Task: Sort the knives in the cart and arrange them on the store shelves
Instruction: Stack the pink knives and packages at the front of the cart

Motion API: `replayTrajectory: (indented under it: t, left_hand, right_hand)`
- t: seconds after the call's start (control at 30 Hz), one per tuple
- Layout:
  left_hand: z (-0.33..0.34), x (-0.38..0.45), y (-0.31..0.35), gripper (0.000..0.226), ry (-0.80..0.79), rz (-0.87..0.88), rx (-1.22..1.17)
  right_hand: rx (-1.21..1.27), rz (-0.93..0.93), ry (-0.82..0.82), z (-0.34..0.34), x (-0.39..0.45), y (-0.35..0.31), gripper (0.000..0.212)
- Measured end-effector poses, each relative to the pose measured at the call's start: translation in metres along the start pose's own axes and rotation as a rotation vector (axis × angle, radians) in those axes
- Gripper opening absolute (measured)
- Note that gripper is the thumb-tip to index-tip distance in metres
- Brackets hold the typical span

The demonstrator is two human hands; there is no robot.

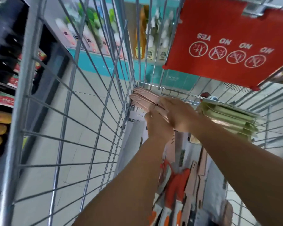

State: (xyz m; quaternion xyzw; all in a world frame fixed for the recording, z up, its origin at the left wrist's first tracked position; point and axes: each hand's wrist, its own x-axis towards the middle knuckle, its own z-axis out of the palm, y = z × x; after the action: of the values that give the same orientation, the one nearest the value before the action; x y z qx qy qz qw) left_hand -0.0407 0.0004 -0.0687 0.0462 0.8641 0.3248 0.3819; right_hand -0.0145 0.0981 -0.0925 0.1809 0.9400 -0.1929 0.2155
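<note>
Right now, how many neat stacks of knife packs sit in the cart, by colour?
Pink stack: 1
Green stack: 1
Total: 2
The orange and pink packs nearer the camera lie loose and are too blurred to count.

View: single head-worn wide-angle camera, no second view.
Facing: forward and steeply down into the cart.
Nearness: close; forearms enter from the frame bottom, hands at centre.
</note>
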Motion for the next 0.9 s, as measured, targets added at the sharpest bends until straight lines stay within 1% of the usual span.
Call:
replayTrajectory:
  t: [0.03, 0.07, 0.13, 0.17, 0.23, 0.3, 0.37, 0.43, 0.5, 0.57, 0.6, 0.67, 0.73, 0.8, 0.83, 0.9]
  left_hand:
    - [-0.002, 0.001, -0.003, 0.060, -0.027, 0.025, 0.042]
    - [-0.003, 0.003, -0.007, 0.065, -0.050, 0.057, 0.076]
    - [-0.008, 0.001, -0.017, 0.072, -0.090, 0.123, 0.153]
    - [-0.009, -0.003, -0.023, 0.070, -0.091, 0.161, 0.198]
    - [-0.009, -0.011, -0.038, 0.062, -0.059, 0.231, 0.252]
    - [-0.007, -0.021, -0.056, 0.058, -0.047, 0.235, 0.282]
    - [-0.006, -0.035, -0.075, 0.049, -0.053, 0.263, 0.344]
    - [-0.002, -0.052, -0.093, 0.038, -0.064, 0.352, 0.412]
    - [0.003, -0.070, -0.102, 0.034, -0.107, 0.402, 0.463]
    - [0.008, -0.086, -0.109, 0.039, -0.179, 0.420, 0.525]
    - [0.011, -0.093, -0.112, 0.045, -0.215, 0.448, 0.563]
    - [0.016, -0.104, -0.122, 0.061, -0.271, 0.530, 0.729]
    - [0.017, -0.108, -0.133, 0.066, -0.261, 0.564, 0.862]
    - [0.014, -0.110, -0.140, 0.064, -0.234, 0.520, 0.895]
    - [0.012, -0.110, -0.143, 0.064, -0.223, 0.487, 0.898]
    - [0.005, -0.112, -0.146, 0.065, -0.194, 0.451, 0.919]
  right_hand:
    - [0.014, 0.005, 0.003, 0.000, -0.004, -0.001, 0.073]
    - [0.045, 0.009, 0.022, 0.000, -0.008, -0.001, 0.073]
    - [0.116, 0.033, 0.069, 0.000, -0.021, -0.002, 0.068]
    - [0.137, 0.059, 0.087, 0.001, -0.029, -0.003, 0.065]
    - [0.151, 0.106, 0.116, 0.005, -0.046, -0.008, 0.059]
    - [0.204, 0.137, 0.137, 0.016, -0.063, -0.014, 0.057]
    - [0.301, 0.168, 0.161, 0.032, -0.083, -0.022, 0.058]
    - [0.356, 0.210, 0.194, 0.052, -0.103, -0.029, 0.059]
    - [0.410, 0.273, 0.231, 0.067, -0.125, -0.038, 0.057]
    - [0.478, 0.339, 0.260, 0.082, -0.147, -0.048, 0.048]
    - [0.491, 0.376, 0.254, 0.090, -0.157, -0.053, 0.048]
    - [0.475, 0.462, 0.232, 0.107, -0.176, -0.060, 0.060]
    - [0.435, 0.509, 0.222, 0.127, -0.189, -0.066, 0.070]
    - [0.403, 0.496, 0.222, 0.142, -0.200, -0.072, 0.071]
    - [0.396, 0.489, 0.197, 0.145, -0.204, -0.076, 0.071]
    - [0.402, 0.515, 0.104, 0.147, -0.210, -0.087, 0.064]
